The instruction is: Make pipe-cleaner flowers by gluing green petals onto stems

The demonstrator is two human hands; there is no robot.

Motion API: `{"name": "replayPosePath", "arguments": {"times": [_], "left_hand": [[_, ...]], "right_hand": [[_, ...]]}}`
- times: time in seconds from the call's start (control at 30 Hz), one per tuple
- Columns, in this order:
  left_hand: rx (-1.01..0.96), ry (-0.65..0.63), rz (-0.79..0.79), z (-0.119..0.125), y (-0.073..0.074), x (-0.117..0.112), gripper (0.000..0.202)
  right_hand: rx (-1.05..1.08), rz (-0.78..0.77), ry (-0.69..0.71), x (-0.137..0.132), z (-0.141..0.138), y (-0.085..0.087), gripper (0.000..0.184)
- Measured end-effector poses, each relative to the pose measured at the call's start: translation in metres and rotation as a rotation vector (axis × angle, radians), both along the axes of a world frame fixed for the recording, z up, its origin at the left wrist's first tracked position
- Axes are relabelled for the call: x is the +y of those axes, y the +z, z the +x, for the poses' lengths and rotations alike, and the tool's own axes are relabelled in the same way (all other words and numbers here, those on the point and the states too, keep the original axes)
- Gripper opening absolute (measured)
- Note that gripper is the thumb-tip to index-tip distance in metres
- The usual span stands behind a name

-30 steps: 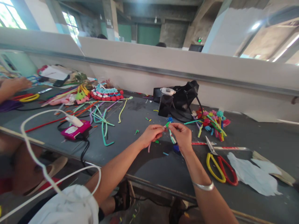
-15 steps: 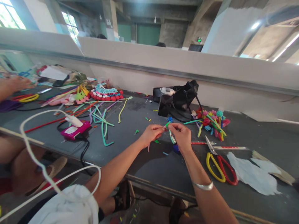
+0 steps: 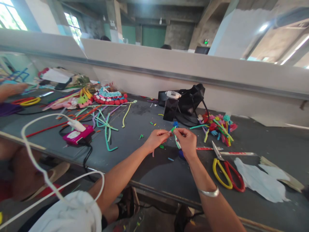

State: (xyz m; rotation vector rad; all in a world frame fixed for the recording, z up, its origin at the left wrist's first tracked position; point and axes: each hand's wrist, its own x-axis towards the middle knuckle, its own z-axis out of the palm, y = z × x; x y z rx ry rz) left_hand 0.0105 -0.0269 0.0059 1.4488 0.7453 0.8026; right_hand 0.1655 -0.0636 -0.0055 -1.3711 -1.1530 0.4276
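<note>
Over the dark table my left hand (image 3: 157, 140) is closed, pinching a pink pipe cleaner whose lower end (image 3: 153, 154) hangs below the fingers. My right hand (image 3: 187, 142) is closed too, its fingertips meeting the left ones at a short green pipe cleaner (image 3: 173, 129). A blue pipe-cleaner flower (image 3: 175, 123) shows just behind the fingertips. Under my right hand lie a pale tube-like item (image 3: 178, 142) and a dark blue object (image 3: 182, 155), both partly hidden. Green scraps (image 3: 161, 146) rest beside my left hand.
Scissors with yellow and red handles (image 3: 228, 174) lie right of my right forearm, near white tissue (image 3: 262, 182). Pipe-cleaner flowers (image 3: 220, 127) are heaped behind. A black bag (image 3: 193, 100) stands at the back. Left are a pink power strip (image 3: 78, 134), white cable (image 3: 36, 161) and another person's hand (image 3: 12, 90).
My hands stay pinched together at nearly the same spot, with only a slight shift of the right. At far left the other person's hand has drawn back leftward, and blue strands there show more.
</note>
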Motion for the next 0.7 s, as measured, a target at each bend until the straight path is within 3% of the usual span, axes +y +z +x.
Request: {"name": "replayPosePath", "arguments": {"times": [0.2, 0.47, 0.7], "left_hand": [[-0.004, 0.006, -0.004, 0.0002, 0.001, -0.0009, 0.033], [-0.032, 0.041, -0.067, 0.0001, 0.0024, 0.0003, 0.035], [-0.029, 0.042, -0.068, -0.0002, 0.0016, 0.0015, 0.032]], "right_hand": [[-0.011, 0.007, -0.007, 0.0006, -0.0004, -0.0008, 0.029], [0.029, 0.064, -0.03, 0.0017, 0.0036, -0.0023, 0.041], [-0.01, 0.064, 0.016, 0.0011, 0.0009, -0.0011, 0.029]]}}
